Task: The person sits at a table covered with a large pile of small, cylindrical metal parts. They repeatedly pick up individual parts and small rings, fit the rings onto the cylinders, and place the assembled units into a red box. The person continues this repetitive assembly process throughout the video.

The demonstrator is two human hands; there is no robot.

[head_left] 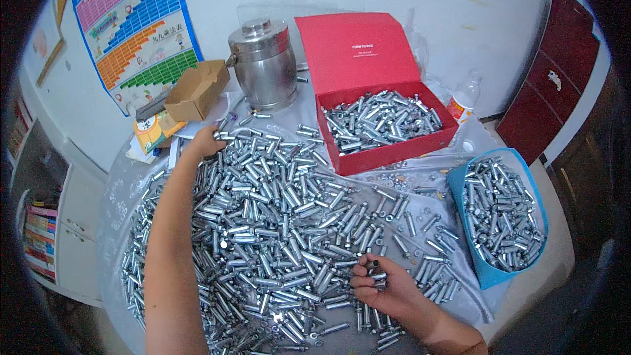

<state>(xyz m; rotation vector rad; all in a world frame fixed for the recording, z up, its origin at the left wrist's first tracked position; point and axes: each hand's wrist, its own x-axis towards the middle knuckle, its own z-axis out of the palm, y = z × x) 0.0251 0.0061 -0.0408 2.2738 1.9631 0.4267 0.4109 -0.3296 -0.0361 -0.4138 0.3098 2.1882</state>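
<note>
Zinc-plated sleeve anchor bolts (276, 223) lie heaped loose across the worktop (526, 289), within easy reach. The right hand (381, 286), near its front edge, has its fingers closed around a few bolts. The left hand (207, 141) stretches to the heap's far edge, fingers curled over bolts; whether gripping, I cannot tell. Beyond stand a red box (388, 151) and a blue bin (490, 273), both holding more bolts.

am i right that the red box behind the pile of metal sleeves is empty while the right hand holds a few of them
Not quite. In the head view the red box is filled with metal sleeves, not empty. The rest holds: it sits behind the pile, and the right hand holds a few sleeves.
</note>
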